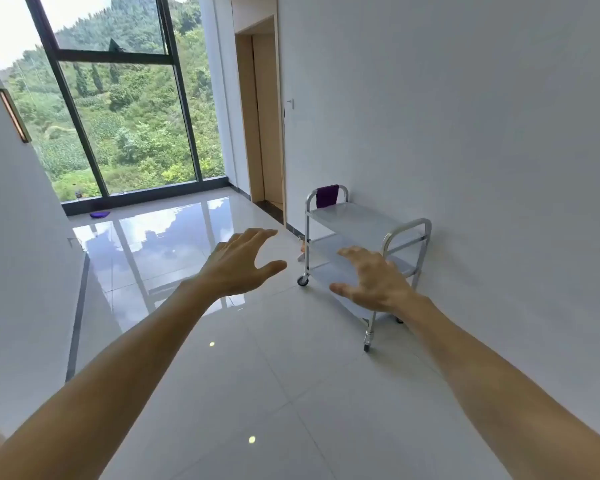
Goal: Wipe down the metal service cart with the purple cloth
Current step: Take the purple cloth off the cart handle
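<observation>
**Both hands empty, cloth on the cart handle**

Neither hand grips anything: the left hand (243, 263) and the right hand (374, 280) are stretched forward, palms down, fingers spread and loosely bent, in the air above the floor.

The white wall (465, 116) fills the right side, and the glossy tiled floor (291, 393) mirrors the tall window (118, 109) at the far end. The metal service cart (364, 251) stands against the wall, beside a wooden doorway (262, 119); the right hand overlaps its lower shelves in this view, though whether it touches them cannot be told. The purple cloth (327, 195) hangs over the cart's far handle. A small purple object (100, 214) lies on the floor near the window.
</observation>
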The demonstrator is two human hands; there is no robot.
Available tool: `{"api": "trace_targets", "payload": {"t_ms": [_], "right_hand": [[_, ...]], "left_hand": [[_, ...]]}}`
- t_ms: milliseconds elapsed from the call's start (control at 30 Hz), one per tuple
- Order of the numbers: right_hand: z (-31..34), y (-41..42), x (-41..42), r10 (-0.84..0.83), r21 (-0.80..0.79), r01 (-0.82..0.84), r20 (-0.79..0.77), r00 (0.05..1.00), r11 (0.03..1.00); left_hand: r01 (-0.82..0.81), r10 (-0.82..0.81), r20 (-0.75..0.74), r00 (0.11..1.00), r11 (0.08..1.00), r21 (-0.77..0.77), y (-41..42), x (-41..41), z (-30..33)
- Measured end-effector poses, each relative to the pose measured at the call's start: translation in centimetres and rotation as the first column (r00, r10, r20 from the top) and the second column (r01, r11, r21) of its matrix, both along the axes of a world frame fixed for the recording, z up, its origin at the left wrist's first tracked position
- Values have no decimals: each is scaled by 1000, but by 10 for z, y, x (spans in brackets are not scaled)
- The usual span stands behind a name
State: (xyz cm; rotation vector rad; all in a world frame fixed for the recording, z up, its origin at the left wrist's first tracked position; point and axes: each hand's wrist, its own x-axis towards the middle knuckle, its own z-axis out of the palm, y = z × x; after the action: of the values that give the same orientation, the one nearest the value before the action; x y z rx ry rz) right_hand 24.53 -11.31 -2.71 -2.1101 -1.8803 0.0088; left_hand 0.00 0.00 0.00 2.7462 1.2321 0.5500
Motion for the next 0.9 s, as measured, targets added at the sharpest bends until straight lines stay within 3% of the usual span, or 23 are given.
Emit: {"api": "trace_targets", "payload": {"t_ms": [533, 900], "right_hand": [[-10, 231, 32, -115, -85, 114, -17, 993, 990], [-35, 380, 104, -141, -78, 134, -81, 987, 988]], "left_hand": [[71, -72, -26, 997, 997, -37, 253, 36, -4], [118, -116, 29, 993, 989, -86, 402, 112, -32]]}}
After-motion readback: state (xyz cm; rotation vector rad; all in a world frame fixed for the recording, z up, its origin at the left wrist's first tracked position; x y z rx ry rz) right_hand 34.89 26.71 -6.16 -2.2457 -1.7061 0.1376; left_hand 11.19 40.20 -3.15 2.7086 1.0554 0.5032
